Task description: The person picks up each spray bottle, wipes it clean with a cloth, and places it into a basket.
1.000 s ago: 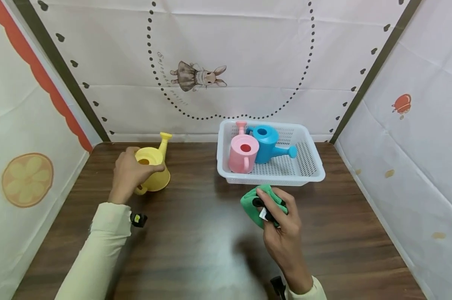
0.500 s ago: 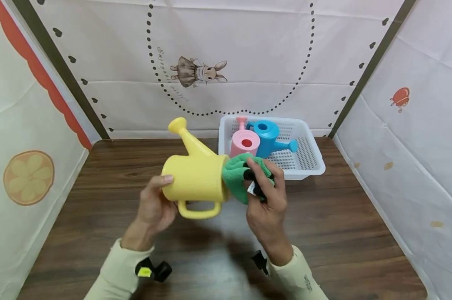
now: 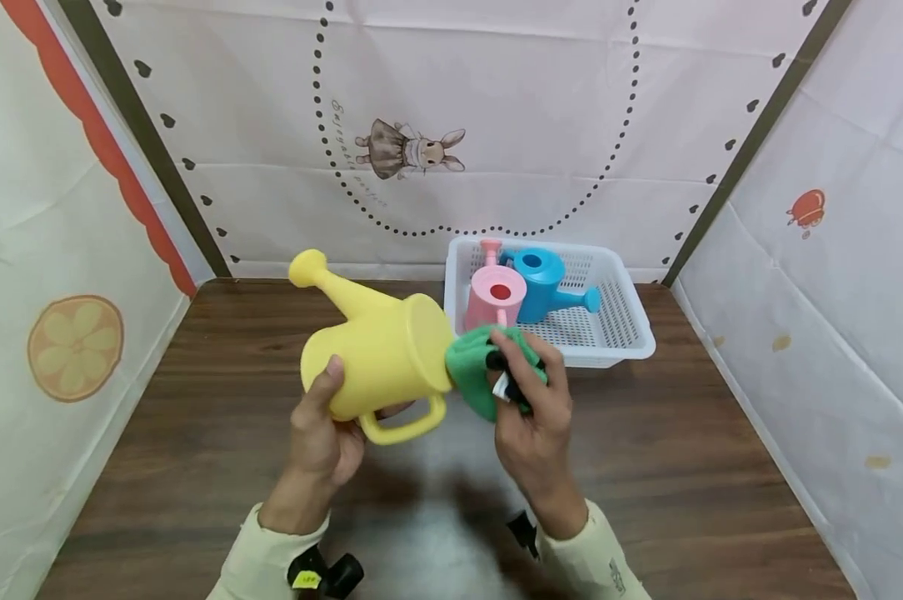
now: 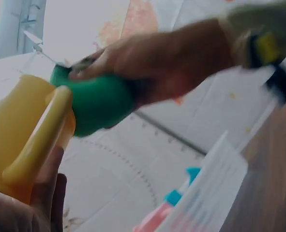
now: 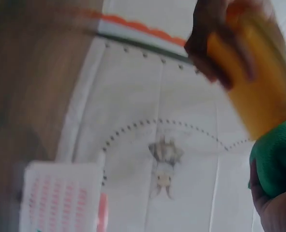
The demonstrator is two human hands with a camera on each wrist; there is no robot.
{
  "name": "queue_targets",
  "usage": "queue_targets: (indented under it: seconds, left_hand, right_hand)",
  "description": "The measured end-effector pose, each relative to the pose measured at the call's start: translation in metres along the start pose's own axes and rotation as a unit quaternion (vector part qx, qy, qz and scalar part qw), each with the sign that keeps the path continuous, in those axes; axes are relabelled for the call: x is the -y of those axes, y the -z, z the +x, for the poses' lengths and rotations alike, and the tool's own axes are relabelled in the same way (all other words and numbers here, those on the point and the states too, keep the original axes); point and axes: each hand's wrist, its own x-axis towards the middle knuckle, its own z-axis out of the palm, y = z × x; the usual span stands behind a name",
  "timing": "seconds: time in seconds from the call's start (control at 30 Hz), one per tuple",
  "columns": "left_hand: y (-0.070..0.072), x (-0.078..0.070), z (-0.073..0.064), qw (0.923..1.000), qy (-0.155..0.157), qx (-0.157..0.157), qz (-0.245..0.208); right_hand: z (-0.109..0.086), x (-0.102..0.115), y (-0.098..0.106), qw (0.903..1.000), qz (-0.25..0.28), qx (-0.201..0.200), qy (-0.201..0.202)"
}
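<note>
A yellow watering can [image 3: 369,358] is held up over the table, tipped on its side, its spout pointing to the upper left. My left hand [image 3: 327,433] grips it near the base, thumb across the body. In my right hand [image 3: 534,417] is a bunched green cloth [image 3: 472,367] with black parts and a white tag. The cloth meets the can's top end in the head view. From the left wrist, the cloth [image 4: 97,104] covers that end beside the handle [image 4: 41,135]. The right wrist view is blurred, with the can [image 5: 259,82] above the cloth [image 5: 278,154].
Behind my right hand stands a white perforated basket [image 3: 624,342]. Inside are a pink watering can [image 3: 489,304] and a blue watering can [image 3: 537,279]. Printed cloth walls [image 3: 541,108] enclose the dark wooden table [image 3: 691,467] at the back and sides.
My left hand has lifted the yellow watering can off the table, brought it rightward and tipped it over. My right hand has moved slightly left with the cloth, up against the can's top.
</note>
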Motion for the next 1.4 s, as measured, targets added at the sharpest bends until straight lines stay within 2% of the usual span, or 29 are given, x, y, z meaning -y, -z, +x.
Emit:
queue_targets:
  seconds: [0.07, 0.1, 0.17, 0.23, 0.3, 0.37, 0.43, 0.53, 0.6, 0.67, 0.73, 0.8, 0.87, 0.93, 1.0, 1.1, 1.2, 1.3, 1.4]
  left_hand:
    - [0.002, 0.002, 0.001, 0.9993, 0.000, -0.032, 0.021]
    - [0.004, 0.005, 0.001, 0.9988, 0.004, -0.035, 0.033]
    - [0.006, 0.011, -0.002, 0.9985, 0.014, -0.017, 0.049]
    - [0.007, 0.016, -0.005, 0.9979, 0.017, 0.016, 0.061]
    - [0.007, 0.018, -0.007, 0.9971, 0.006, 0.042, 0.063]
    - [0.006, 0.017, -0.008, 0.9968, -0.017, 0.052, 0.057]
    - [0.004, 0.014, -0.008, 0.9977, -0.033, 0.042, 0.042]
    - [0.001, 0.009, -0.004, 0.9986, -0.048, 0.007, 0.023]
    - [0.000, 0.005, -0.001, 0.9984, -0.052, -0.017, 0.014]
    - [0.001, 0.003, 0.002, 0.9980, -0.054, -0.029, 0.014]
    - [0.002, 0.003, 0.004, 0.9984, -0.047, -0.023, 0.020]
    - [0.003, 0.003, 0.002, 0.9990, -0.035, 0.001, 0.028]
    - [0.003, 0.004, 0.000, 0.9987, -0.026, 0.027, 0.034]
    - [0.002, 0.004, -0.001, 0.9981, -0.028, 0.039, 0.037]
    - [0.000, 0.002, -0.001, 0.9980, -0.041, 0.033, 0.034]
    - [-0.002, -0.002, 0.002, 0.9975, -0.062, 0.004, 0.034]
    - [-0.002, -0.004, 0.008, 0.9961, -0.068, -0.013, 0.055]
    - [-0.001, 0.002, 0.013, 0.9943, -0.061, -0.009, 0.087]
    - [0.001, 0.008, 0.012, 0.9842, -0.076, 0.001, 0.160]
  right_hand:
    - [-0.011, 0.007, -0.001, 0.9999, 0.013, 0.000, 0.002]
    - [-0.013, 0.009, -0.002, 0.9996, 0.020, -0.005, 0.017]
    - [-0.012, 0.015, -0.003, 0.9984, 0.024, -0.016, 0.049]
    - [-0.003, 0.016, -0.003, 0.9974, 0.009, -0.024, 0.068]
    - [0.008, 0.012, -0.003, 0.9973, -0.010, -0.024, 0.069]
    - [0.016, 0.004, -0.002, 0.9981, -0.022, -0.018, 0.054]
    - [0.016, -0.002, -0.001, 0.9993, -0.024, -0.013, 0.025]
    - [0.002, -0.002, 0.001, 0.9997, -0.017, -0.009, -0.013]
    - [-0.009, 0.004, 0.001, 0.9999, -0.010, -0.005, -0.011]
    - [-0.014, 0.012, -0.001, 0.9999, 0.003, -0.005, 0.013]
    - [-0.011, 0.018, -0.003, 0.9991, 0.007, -0.006, 0.041]
    - [-0.002, 0.018, -0.006, 0.9978, 0.001, -0.015, 0.064]
    - [0.009, 0.014, -0.008, 0.9974, -0.011, -0.024, 0.067]
    - [0.017, 0.006, -0.009, 0.9977, -0.018, -0.029, 0.058]
    - [0.017, 0.000, -0.010, 0.9985, -0.017, -0.030, 0.043]
    - [0.004, -0.002, -0.008, 0.9993, -0.006, -0.027, 0.027]
    - [-0.009, 0.005, -0.008, 0.9984, 0.010, -0.042, 0.037]
    - [-0.010, 0.011, -0.005, 0.9962, -0.001, -0.058, 0.065]
    - [0.001, 0.011, 0.002, 0.9934, -0.039, -0.041, 0.099]
